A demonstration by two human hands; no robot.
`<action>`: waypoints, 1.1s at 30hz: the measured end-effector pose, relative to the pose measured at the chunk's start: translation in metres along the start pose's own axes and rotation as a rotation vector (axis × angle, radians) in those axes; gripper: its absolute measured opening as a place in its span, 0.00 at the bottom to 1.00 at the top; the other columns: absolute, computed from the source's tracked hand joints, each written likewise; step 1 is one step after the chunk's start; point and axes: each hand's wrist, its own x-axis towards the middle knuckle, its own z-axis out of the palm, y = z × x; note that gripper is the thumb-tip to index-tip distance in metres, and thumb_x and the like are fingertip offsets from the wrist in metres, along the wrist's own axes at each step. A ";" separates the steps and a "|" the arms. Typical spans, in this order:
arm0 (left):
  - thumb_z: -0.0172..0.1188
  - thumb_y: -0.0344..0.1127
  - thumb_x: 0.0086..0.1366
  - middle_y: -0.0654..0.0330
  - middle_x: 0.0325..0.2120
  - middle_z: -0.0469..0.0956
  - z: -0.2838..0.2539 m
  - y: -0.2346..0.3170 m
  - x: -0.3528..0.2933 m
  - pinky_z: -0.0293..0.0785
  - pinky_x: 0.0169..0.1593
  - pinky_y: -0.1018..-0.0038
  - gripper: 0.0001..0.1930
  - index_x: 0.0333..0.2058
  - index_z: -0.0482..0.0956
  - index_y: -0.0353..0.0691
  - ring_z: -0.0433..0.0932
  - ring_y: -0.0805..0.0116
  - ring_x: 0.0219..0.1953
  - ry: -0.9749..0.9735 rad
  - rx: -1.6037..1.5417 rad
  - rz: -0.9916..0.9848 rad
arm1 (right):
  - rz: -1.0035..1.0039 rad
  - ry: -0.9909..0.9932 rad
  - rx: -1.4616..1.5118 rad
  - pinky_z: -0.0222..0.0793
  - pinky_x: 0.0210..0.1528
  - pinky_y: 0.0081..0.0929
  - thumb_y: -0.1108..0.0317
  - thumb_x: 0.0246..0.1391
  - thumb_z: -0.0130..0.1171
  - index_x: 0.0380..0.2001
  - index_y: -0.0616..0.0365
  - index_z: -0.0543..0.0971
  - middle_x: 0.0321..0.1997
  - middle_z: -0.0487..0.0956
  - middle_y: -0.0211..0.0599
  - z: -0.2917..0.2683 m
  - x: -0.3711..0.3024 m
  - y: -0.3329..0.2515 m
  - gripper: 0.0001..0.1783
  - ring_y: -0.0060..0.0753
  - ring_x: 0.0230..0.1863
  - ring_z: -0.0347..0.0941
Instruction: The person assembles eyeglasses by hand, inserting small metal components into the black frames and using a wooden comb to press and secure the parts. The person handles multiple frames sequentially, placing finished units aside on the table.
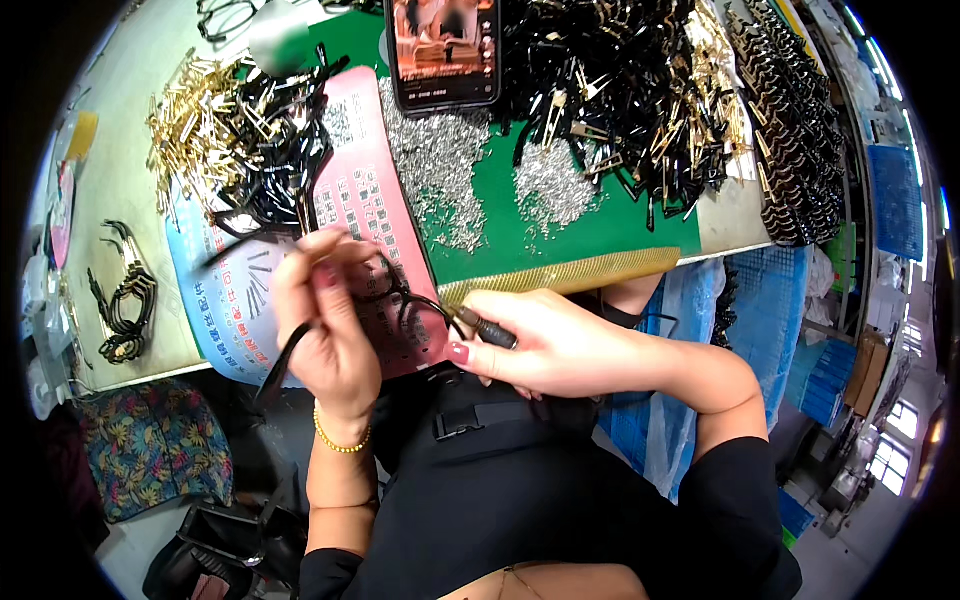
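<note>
Over the front of the bench, my left hand (335, 345) is closed, its fingers pinching a black eyeglass frame (405, 294). A dark temple arm sticks out beside that hand, somewhat blurred. My right hand (560, 345) grips a small screwdriver (490, 331) with a dark handle, close to the right-hand rim of the frame. The fingers hide the screwdriver's tip and the frame's hinge. Under both hands lies a pink and blue printed sheet (355, 190).
Silver screws form two heaps (440, 170) (555, 190) on a green mat (520, 255). Black and gold temples (240, 130) lie at left, more (630, 100) at right. A phone (445, 65) stands behind. A yellow ribbed strip (580, 277) edges the bench; bundled frames (128, 305) sit far left.
</note>
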 end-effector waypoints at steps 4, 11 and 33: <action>0.45 0.29 0.79 0.57 0.35 0.82 0.001 -0.009 -0.002 0.77 0.45 0.76 0.11 0.51 0.74 0.32 0.81 0.71 0.36 -0.158 -0.039 -0.089 | -0.148 0.365 -0.776 0.76 0.30 0.41 0.63 0.61 0.59 0.50 0.60 0.69 0.39 0.76 0.47 -0.001 -0.023 0.002 0.19 0.47 0.33 0.80; 0.56 0.26 0.69 0.63 0.31 0.82 -0.002 0.004 0.026 0.65 0.45 0.64 0.07 0.43 0.80 0.39 0.73 0.59 0.35 -0.557 0.204 0.257 | -0.034 0.497 -1.142 0.74 0.25 0.33 0.72 0.56 0.59 0.60 0.43 0.75 0.36 0.70 0.40 -0.019 -0.023 0.001 0.27 0.39 0.31 0.77; 0.53 0.30 0.76 0.54 0.40 0.79 -0.016 -0.008 0.044 0.81 0.32 0.81 0.13 0.54 0.73 0.29 0.81 0.74 0.29 0.061 -0.206 -0.220 | -0.088 0.490 -1.140 0.74 0.24 0.37 0.74 0.54 0.58 0.62 0.40 0.73 0.36 0.71 0.43 -0.024 -0.020 0.002 0.31 0.42 0.29 0.78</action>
